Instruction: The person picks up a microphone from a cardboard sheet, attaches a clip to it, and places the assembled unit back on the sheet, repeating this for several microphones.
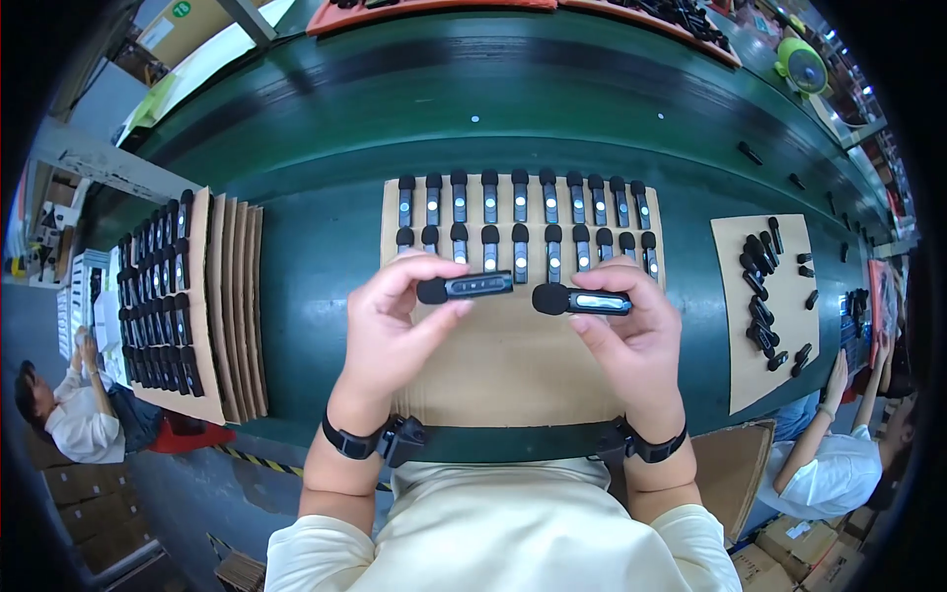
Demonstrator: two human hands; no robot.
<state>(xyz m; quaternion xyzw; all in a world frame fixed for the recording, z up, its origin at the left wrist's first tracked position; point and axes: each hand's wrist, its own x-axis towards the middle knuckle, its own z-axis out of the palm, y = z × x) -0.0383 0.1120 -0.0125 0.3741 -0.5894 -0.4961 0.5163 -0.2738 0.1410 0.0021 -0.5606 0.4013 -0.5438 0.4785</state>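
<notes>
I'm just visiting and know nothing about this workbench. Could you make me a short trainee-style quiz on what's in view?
1. True or false: the left hand and the right hand each hold a black device.
2. How many rows of devices lie on the middle cardboard sheet?
3. On the right-hand cardboard sheet, devices lie: A) in neat rows; B) scattered loosely; C) in one straight line.

Key: 1. True; 2. Two; 3. B
</notes>
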